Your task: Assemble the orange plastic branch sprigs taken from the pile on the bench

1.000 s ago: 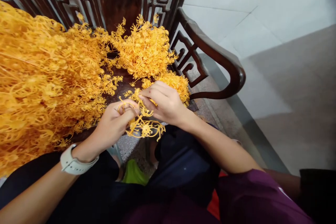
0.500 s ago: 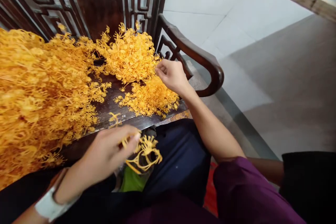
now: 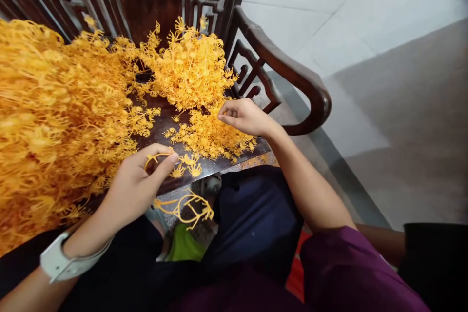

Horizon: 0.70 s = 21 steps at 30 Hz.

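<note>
My left hand (image 3: pixel 141 183) is closed, thumb pressed to fingers, on a yellow plastic flower stem (image 3: pixel 158 156). Small spiky flower heads (image 3: pixel 190 165) show just past its fingertips. A looped yellow branching piece (image 3: pixel 190 207) hangs below this hand, over the gap by my knees; whether it joins the held stem I cannot tell. My right hand (image 3: pixel 243 116) is over the smaller heap of loose yellow flower heads (image 3: pixel 208 136), its fingers curled in a pinch. What those fingers hold, if anything, is too small to make out.
A large mound of yellow plastic flowers (image 3: pixel 54 122) covers the left of the dark wooden bench (image 3: pixel 166 124). Another clump (image 3: pixel 193 68) stands behind the smaller heap. The curved armrest (image 3: pixel 292 68) bounds the right side. Another person's arm (image 3: pixel 383 243) shows at lower right.
My left hand has lifted from near my lap to the bench's front edge with the yellow stem. My right hand has lowered slightly over the smaller heap. The view has shifted a little.
</note>
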Each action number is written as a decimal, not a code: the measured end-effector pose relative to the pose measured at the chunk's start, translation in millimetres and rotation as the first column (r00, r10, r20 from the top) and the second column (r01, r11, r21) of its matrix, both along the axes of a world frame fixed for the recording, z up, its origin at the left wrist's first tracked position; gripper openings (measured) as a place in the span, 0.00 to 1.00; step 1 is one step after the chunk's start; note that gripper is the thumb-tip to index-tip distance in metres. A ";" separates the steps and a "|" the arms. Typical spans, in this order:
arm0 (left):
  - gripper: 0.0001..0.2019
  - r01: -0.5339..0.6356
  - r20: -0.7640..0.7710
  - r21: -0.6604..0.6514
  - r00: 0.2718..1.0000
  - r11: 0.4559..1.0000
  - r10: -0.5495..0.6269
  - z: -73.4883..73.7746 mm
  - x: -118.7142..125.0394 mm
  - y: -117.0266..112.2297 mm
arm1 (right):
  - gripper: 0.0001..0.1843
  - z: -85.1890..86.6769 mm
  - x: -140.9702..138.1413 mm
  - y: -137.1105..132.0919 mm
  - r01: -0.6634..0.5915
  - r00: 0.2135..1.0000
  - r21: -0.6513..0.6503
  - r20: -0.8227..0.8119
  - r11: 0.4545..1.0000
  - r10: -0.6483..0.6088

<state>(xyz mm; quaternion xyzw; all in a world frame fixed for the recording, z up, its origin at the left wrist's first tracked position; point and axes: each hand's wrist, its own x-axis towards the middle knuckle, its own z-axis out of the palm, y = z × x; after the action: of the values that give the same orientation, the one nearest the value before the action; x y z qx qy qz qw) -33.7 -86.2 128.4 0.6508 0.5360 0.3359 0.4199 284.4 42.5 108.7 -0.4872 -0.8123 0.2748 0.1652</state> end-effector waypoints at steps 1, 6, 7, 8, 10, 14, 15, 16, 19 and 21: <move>0.14 -0.012 0.005 -0.037 1.000 0.999 0.012 -0.4 0.0 0.7 | 0.10 0.3 -2.9 -4.1 -0.032 0.999 -0.037 -0.044 0.999 0.030; 0.14 -0.076 0.103 -0.123 0.991 0.990 0.089 1.3 0.2 2.1 | 0.24 14.4 -35.6 -38.1 -0.216 0.929 -0.195 -0.343 0.957 0.140; 0.13 -0.091 0.122 -0.116 0.987 0.989 0.105 1.7 0.6 1.8 | 0.24 18.0 -43.8 -45.6 -0.247 0.906 -0.204 -0.396 0.947 0.151; 0.11 -0.107 0.139 -0.106 0.983 0.989 0.121 1.8 1.0 1.3 | 0.23 21.2 -51.7 -52.6 -0.286 0.880 -0.217 -0.444 0.933 0.166; 0.09 -0.136 0.159 -0.087 0.976 0.987 0.149 1.0 1.4 0.3 | 0.19 25.1 -65.2 -64.2 -0.365 0.827 -0.252 -0.531 0.896 0.188; 0.08 -0.153 0.166 -0.091 0.972 0.984 0.166 -1.0 0.2 -1.2 | 0.13 22.3 -80.1 -75.8 -0.366 0.787 -0.244 -0.596 0.898 0.158; 0.08 -0.144 0.164 -0.096 0.974 0.985 0.158 -0.8 -0.2 -1.2 | 0.12 20.4 -81.7 -76.7 -0.338 0.788 -0.230 -0.600 0.913 0.141; 0.09 -0.132 0.160 -0.104 0.976 0.986 0.148 -0.2 -0.4 -0.8 | 0.12 18.7 -83.0 -77.3 -0.315 0.787 -0.215 -0.603 0.925 0.128; 0.09 -0.090 0.150 -0.104 0.983 0.991 0.105 2.5 0.4 1.2 | 0.11 16.0 -86.0 -78.1 -0.287 0.771 -0.167 -0.625 0.943 0.124; 0.11 -0.050 0.152 -0.089 0.986 0.995 0.063 3.4 1.7 2.7 | 0.08 16.2 -88.5 -79.1 -0.279 0.751 -0.135 -0.647 0.951 0.129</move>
<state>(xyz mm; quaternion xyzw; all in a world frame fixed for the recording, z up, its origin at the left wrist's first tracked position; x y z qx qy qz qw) -32.0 -83.5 131.8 0.5888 0.5340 0.3740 0.4778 195.9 -36.6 124.9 -0.2900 -0.7219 0.5278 0.3409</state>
